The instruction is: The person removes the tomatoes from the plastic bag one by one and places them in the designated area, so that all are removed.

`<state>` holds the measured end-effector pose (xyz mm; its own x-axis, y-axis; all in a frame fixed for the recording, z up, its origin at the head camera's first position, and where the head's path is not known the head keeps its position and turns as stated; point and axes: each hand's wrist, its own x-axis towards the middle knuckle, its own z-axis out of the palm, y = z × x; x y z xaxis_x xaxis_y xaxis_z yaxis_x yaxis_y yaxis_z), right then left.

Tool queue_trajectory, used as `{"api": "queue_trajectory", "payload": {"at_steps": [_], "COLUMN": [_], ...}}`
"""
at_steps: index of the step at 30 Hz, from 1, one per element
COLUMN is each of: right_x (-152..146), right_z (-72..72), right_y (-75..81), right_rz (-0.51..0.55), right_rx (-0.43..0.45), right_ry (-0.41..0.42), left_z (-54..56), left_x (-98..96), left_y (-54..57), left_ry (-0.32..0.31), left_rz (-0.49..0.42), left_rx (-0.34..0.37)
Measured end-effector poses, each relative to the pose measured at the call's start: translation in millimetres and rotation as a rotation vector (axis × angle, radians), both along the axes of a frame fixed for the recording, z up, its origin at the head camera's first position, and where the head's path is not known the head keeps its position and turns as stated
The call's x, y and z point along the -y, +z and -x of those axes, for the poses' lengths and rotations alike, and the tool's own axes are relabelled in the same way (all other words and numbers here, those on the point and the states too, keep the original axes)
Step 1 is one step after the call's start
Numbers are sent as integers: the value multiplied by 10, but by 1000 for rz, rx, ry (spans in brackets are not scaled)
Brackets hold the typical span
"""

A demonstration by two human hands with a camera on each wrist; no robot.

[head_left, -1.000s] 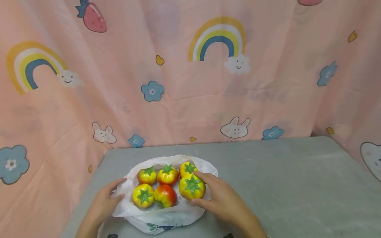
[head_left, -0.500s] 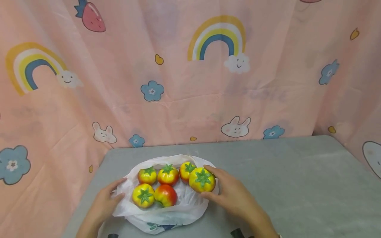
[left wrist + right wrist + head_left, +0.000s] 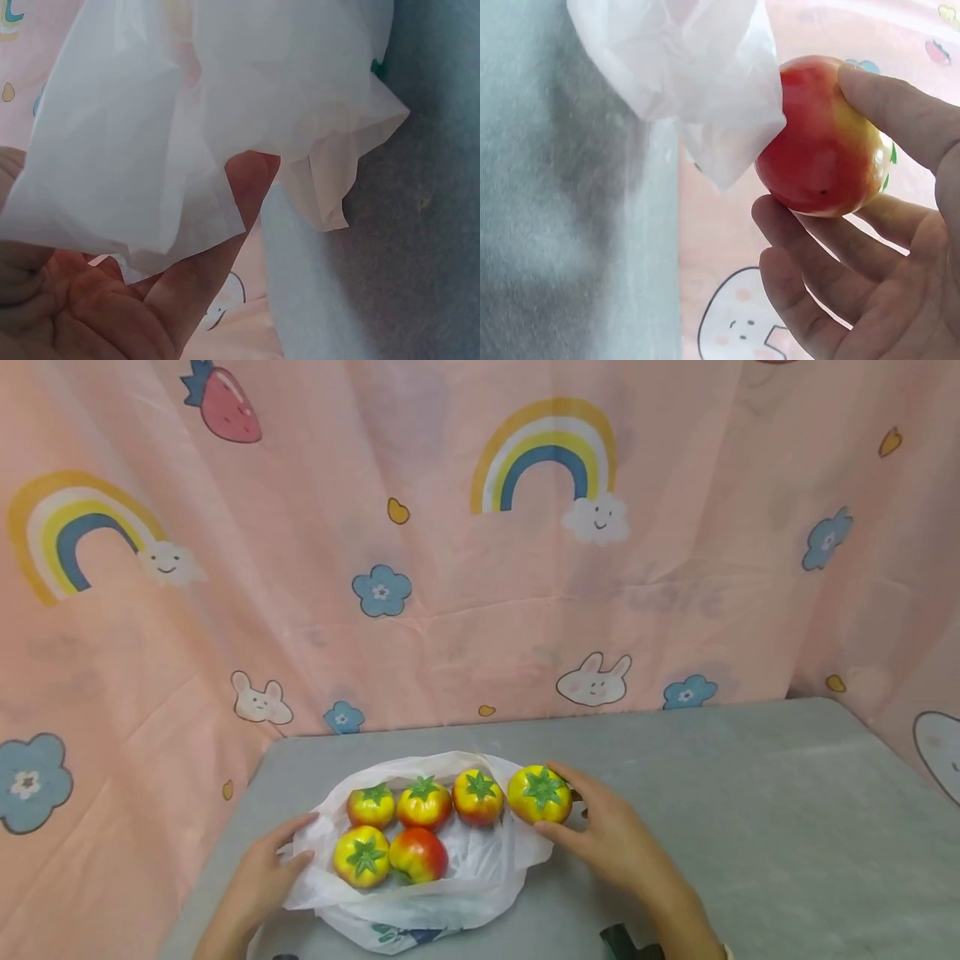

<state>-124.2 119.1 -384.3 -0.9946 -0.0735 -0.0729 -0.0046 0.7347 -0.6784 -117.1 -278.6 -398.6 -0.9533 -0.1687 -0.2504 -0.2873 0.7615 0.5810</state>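
Note:
A yellow-and-red tomato with a green star-shaped top is gripped between the thumb and fingers of my right hand, at the right rim of a white plastic bag. In the right wrist view the glossy red underside of this tomato shows, overlapped at its left by a corner of the bag. Several more tomatoes sit inside the opened bag, one of them turned red side up. On the left, my left hand pinches the bag's edge; the left wrist view has the thin plastic hiding part of the fingers.
The bag stands on a grey table, left of its middle. A pink curtain with rainbows and rabbits hangs behind the table's far edge. Dark wrist-gear parts show at the bottom of the head view.
My right hand has carried the tomato rightward and slightly away, from over the bag's contents to its right rim, uncovering the tomato at the back right. My left hand stays at the bag's edge.

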Motion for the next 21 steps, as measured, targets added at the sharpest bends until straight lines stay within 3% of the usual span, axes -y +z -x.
{"api": "queue_trajectory", "payload": {"at_steps": [10,21], "right_x": [-153,-364], "right_z": [56,110], "right_y": [-83,-179], "right_rz": [0,25], "right_rx": [6,-20], "right_ry": [-55,-47], "left_z": [-22,-30], "left_x": [-12,-13], "left_y": [10,-15], "left_ry": [4,-5], "left_rz": [21,20], "left_rx": [3,-34]}}
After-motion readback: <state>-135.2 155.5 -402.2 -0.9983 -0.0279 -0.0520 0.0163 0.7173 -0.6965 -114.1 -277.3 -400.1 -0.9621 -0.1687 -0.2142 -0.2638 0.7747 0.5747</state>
